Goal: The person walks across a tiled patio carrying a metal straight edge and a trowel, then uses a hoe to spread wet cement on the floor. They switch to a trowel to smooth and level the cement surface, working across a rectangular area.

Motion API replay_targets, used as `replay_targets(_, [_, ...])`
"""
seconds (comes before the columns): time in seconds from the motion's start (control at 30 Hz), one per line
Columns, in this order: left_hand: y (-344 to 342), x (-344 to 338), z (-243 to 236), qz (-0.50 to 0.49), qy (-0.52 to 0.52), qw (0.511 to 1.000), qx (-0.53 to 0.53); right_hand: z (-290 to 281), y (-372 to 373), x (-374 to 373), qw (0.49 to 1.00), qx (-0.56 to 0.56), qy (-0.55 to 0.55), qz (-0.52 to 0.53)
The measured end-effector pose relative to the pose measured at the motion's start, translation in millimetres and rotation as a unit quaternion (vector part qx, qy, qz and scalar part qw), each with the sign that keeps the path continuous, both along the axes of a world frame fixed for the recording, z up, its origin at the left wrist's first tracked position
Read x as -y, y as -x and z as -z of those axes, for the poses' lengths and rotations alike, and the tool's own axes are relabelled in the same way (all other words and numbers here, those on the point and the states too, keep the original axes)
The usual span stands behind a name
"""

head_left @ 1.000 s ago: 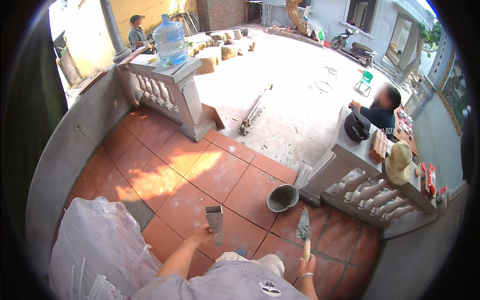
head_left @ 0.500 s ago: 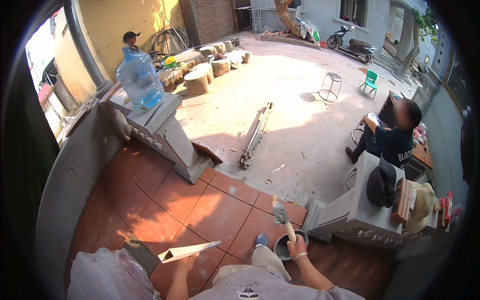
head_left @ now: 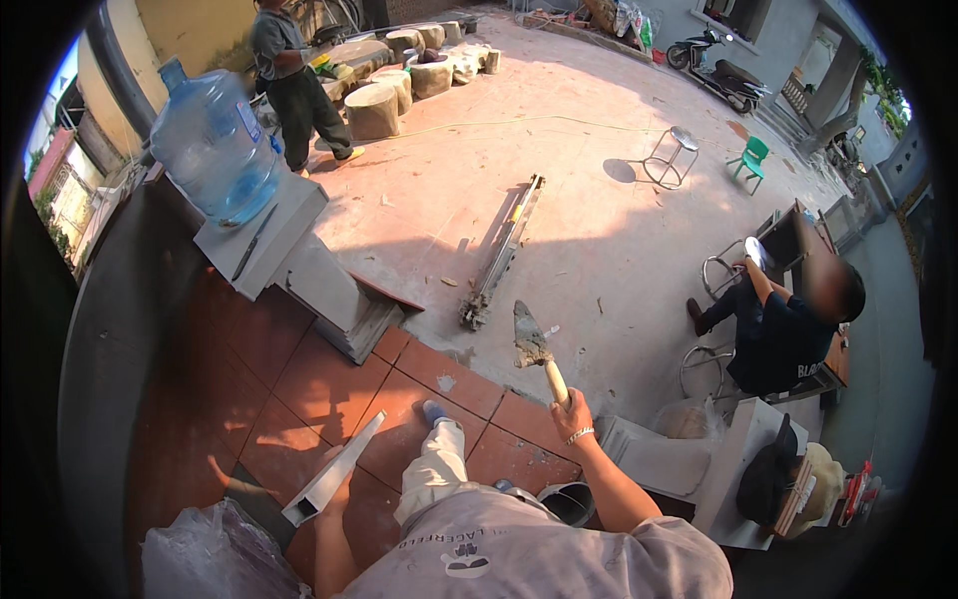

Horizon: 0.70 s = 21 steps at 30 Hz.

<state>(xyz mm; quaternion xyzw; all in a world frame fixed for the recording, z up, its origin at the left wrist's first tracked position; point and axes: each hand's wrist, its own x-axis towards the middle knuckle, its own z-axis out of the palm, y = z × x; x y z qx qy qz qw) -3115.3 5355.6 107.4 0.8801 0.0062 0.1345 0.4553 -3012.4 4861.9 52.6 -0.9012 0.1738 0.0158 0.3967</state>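
My right hand (head_left: 573, 417) is wrapped round the wooden handle of a pointing trowel (head_left: 532, 342), whose pointed blade carries patches of grey mortar and is held out ahead of me. My left hand (head_left: 336, 486) grips a pale, hollow rectangular tube (head_left: 344, 461), slanting up to the right with its open end toward me. Close to my right side, a dark bucket (head_left: 569, 503) stands on the red tiles, partly hidden by my body; its contents cannot be made out.
A large blue water bottle (head_left: 222, 150) tops the left pillar. Caps and bricks (head_left: 793, 494) lie on the right pillar. A long metal beam (head_left: 507, 250) crosses the yard floor. One person (head_left: 798, 324) sits at right; another (head_left: 294, 85) stands by the stone stools. Clear plastic wrapping (head_left: 215, 554) lies lower left.
The trowel has come up and forward, away from the bucket. The tube has turned to a steeper slant. My view has shifted, and the far person now stands beside the stools.
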Motion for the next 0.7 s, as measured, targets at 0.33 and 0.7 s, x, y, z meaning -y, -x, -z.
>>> replay_targets(0.33, [-317, -38, 16, 0.189, 0.158, 0.969, 0.009, 33, -180, -38, 0.999, -0.008, 0.011, 0.049])
replay_targets(0.7, [-691, 3, 51, 0.104, -0.041, 0.993, 0.025, 67, -474, -79, 0.986, -0.083, -0.053, 0.136])
